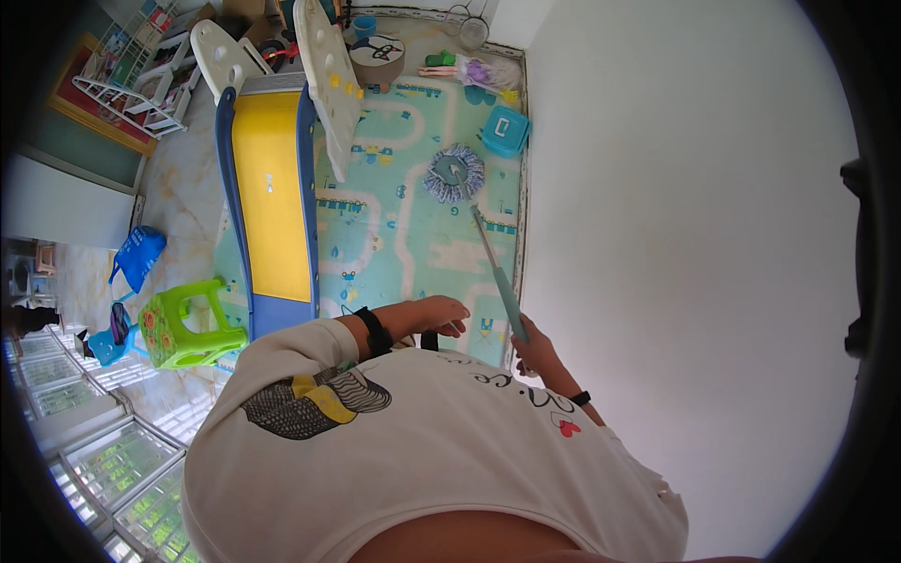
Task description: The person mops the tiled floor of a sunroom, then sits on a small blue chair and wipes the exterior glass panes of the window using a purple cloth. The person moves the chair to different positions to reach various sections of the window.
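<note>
My right hand grips the grey-green upper handle of a long mop. The round mop head, with blue and white strands, rests on a patterned green play mat. Close to my body, to the left of the handle, my left hand holds nothing that I can see; its fingers are loosely curled and apart, not touching the mop.
On the left stands a toy slide with white side panels, beside a green plastic stool. A blue lidded box lies by the white wall. Behind it are a doll and a round pouf.
</note>
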### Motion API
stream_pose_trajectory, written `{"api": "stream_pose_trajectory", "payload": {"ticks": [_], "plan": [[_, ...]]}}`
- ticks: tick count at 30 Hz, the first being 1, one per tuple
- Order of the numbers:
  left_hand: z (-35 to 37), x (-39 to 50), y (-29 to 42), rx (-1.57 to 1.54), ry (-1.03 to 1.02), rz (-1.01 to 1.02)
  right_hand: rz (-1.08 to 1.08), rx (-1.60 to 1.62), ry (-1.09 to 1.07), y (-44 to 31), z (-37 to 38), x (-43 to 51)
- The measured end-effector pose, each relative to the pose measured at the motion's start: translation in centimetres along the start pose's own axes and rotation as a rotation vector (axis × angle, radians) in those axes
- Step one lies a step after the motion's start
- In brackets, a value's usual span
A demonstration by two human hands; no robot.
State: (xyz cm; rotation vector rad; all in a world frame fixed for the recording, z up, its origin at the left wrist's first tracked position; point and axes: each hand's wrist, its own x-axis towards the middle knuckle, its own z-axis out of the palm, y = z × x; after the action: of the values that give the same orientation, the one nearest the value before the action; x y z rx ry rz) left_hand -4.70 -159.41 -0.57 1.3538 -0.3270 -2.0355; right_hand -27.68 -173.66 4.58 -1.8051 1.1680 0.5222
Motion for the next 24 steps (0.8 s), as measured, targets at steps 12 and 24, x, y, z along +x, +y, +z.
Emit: {"api": "stream_pose_trajectory", "payload": {"ticks": [12,24], "plan": [[-7.5,-7.1,-2.6,-0.326,0.372,0.119,-0.082,0.224,-0.053,-12.6,-3.0,18.4],[-3.1,-9.0,-5.2,-0.569,0.532,0.248,-0.308,-0.159,-0.143,0.7,-9.1,4.9]]}}
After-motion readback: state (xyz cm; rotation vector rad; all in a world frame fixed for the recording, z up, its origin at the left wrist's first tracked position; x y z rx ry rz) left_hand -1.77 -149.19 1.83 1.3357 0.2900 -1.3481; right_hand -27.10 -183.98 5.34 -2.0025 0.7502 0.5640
